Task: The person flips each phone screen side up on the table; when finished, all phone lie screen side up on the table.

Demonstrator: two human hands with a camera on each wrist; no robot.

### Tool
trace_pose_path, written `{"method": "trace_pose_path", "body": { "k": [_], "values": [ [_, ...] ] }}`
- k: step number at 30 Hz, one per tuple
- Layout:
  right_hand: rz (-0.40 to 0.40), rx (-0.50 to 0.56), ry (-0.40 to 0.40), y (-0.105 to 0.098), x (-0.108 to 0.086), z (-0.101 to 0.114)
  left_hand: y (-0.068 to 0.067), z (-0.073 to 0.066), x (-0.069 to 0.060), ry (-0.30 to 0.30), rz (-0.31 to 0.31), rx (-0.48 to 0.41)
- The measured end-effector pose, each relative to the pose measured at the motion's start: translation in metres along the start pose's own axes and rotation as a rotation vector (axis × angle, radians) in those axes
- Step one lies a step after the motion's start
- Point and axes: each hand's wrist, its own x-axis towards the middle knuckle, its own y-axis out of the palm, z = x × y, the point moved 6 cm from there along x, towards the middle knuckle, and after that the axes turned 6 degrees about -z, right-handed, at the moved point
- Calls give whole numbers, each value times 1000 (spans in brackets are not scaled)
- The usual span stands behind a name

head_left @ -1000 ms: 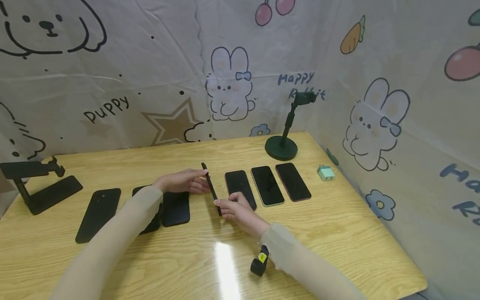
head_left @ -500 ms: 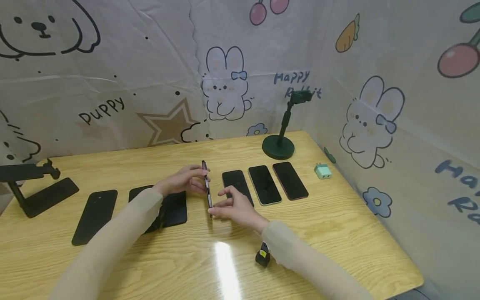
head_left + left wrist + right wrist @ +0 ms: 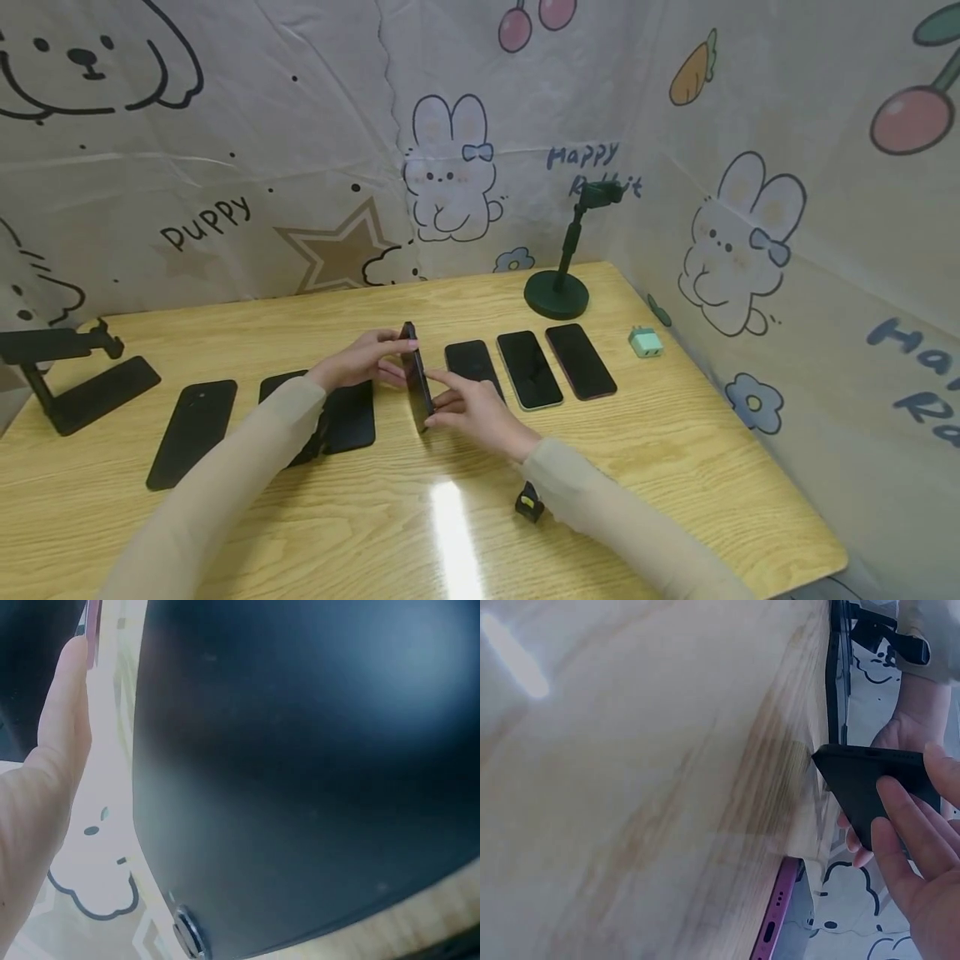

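A dark phone [image 3: 417, 379] is held on its edge, tilted, above the middle of the wooden table. My left hand [image 3: 367, 358] grips its far end, thumb on the top edge. The right hand [image 3: 480, 412] pinches the near end, with fingertips against the face turned right. In the right wrist view those fingers lie across the phone's dark face [image 3: 862, 795], and the left hand [image 3: 915, 724] is behind it. A dark phone back [image 3: 300, 772] fills much of the left wrist view, beside the left hand [image 3: 45, 780].
Right of the hands lie three phones, one dark [image 3: 471, 360], one pale-edged [image 3: 529, 371] and one red-edged [image 3: 581, 362]. Several dark phones lie left, one at the far left [image 3: 192, 433]. A green stand [image 3: 557, 293], a mint charger [image 3: 646, 342] and a black stand [image 3: 105, 394] stand further out.
The held phone has turned, so its broad dark face shows more towards the right. The right fingers, earlier lifted off that face, now touch it. My left hand keeps its grip.
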Motion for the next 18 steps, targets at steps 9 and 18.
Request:
{"method": "trace_pose_path", "body": {
  "k": [9, 18],
  "values": [
    [81, -28, 90, 0, 1, -7, -3, 4, -2, -10, -15, 39],
    [72, 37, 157, 1, 1, -19, -9, 9, -5, -17, -41, 47]
  ]
}}
